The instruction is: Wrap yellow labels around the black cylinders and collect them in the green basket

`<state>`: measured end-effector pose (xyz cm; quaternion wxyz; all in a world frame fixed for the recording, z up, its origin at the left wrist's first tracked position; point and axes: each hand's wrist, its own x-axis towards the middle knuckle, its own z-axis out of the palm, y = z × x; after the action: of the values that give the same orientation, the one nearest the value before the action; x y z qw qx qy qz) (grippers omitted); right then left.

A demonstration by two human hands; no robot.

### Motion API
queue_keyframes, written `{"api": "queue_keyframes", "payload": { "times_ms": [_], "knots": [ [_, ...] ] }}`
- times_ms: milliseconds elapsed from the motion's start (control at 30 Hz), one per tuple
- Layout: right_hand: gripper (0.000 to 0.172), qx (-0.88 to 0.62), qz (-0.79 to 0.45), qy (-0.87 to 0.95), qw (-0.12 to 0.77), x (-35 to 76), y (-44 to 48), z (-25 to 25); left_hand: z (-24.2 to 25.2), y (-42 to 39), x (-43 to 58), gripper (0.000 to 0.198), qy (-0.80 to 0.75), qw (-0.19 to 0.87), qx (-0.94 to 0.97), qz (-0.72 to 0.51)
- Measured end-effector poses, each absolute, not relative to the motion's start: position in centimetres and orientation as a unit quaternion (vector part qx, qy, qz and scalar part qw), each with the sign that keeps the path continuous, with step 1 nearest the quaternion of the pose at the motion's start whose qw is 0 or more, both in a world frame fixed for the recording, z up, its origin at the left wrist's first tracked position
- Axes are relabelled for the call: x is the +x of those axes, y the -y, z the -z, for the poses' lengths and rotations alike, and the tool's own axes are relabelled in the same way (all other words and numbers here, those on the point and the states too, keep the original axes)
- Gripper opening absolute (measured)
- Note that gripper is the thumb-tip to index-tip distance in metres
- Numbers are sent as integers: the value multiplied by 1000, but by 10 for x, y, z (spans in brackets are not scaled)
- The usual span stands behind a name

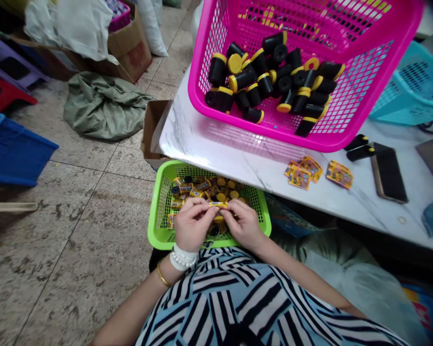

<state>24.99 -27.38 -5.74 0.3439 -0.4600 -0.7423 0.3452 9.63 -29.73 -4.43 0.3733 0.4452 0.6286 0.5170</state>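
Observation:
My left hand (pixel 194 222) and my right hand (pixel 241 223) meet above a green basket (pixel 155 218), fingertips pinched together. Between them they hold a small yellow printed label (pixel 218 204) by its two ends, seen nearly edge-on. Below it, the basket holds several black canisters with yellow caps and yellow printed wraps (pixel 180 188); my hands cover part of them. On the table edge to the right lie a loose pile of similar flat labels (pixel 303 172) and another small stack of labels (pixel 339 174).
A pink basket (pixel 274 129) with several unwrapped black canisters (pixel 259 62) stands on the white table (pixel 187 137). Farther right are two black canisters (pixel 360 153), a phone (pixel 388 173) and a turquoise basket (pixel 411 91). A blue crate (pixel 18 151) and a grey-green sack (pixel 104 103) sit on the floor.

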Motion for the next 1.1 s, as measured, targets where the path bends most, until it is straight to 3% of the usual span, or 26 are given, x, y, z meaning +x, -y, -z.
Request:
{"api": "queue_keyframes", "payload": {
  "times_ms": [133, 333, 467, 567, 667, 800, 933, 1100],
  "knots": [
    [25, -471, -297, 758, 339, 244, 273, 57, 40, 294, 91, 6, -641, 441, 400, -484],
    [22, -384, -241, 840, 297, 262, 249, 7, 49, 284, 83, 35, -581, 638, 266, -429],
    [27, -438, -34, 845, 305, 293, 192, -58, 48, 282, 81, 43, -547, 691, 220, -417],
    [28, -544, 122, 814, 164, 305, 131, -87, 43, 281, 79, 44, -524, 716, 182, -423],
    [36, -600, 154, 785, -11, 302, 83, -97, 37, 280, 78, 45, -508, 724, 164, -437],
    [41, -598, 161, 779, -99, 293, 59, -99, 30, 281, 78, 47, -509, 723, 141, -445],
    [43, -574, 164, 800, -55, 300, 61, -95, 30, 283, 75, 44, -483, 733, 112, -466],
    [71, -571, 95, 804, 135, 328, 59, -88, 38, 281, 71, 39, -450, 744, 67, -489]
  ]
}}
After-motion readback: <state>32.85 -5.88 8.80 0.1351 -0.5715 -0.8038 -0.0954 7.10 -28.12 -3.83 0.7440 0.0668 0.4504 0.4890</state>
